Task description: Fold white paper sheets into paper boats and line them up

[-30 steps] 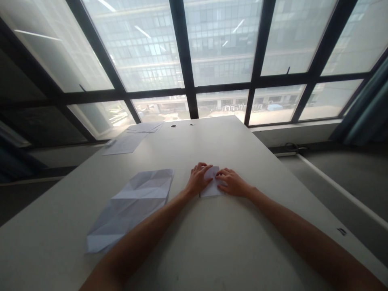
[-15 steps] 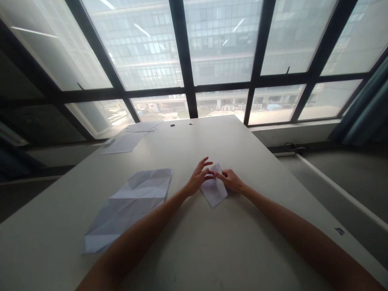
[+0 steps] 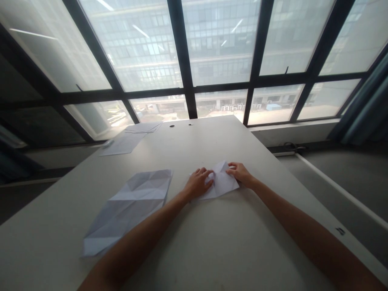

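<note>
"What lies at the grip?"
"A held sheet [image 3: 223, 184], on the table [image 3: 200, 246]; left hand [image 3: 198, 184] on its left part, right hand [image 3: 240, 171] at its right edge."
"And around the grip?"
"Left, stretching to its near side, a second sheet [image 3: 136, 198]; far beyond and left, loose papers [image 3: 121, 144]; behind the table's far end, windows [image 3: 222, 44]; far off right, a curtain [image 3: 359, 111]."

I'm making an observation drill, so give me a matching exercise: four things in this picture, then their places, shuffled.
Things
1. Small folded white paper
2. Large creased white paper
3. Flat white paper sheets
4. Black-framed glass windows

Places
A. Beyond the far edge of the long white table
B. Touched by the left hand and right hand
C. Toward the table's far left corner
D. Beside the left forearm, which partly hides it

Pairs: 1-B, 2-D, 3-C, 4-A
</note>
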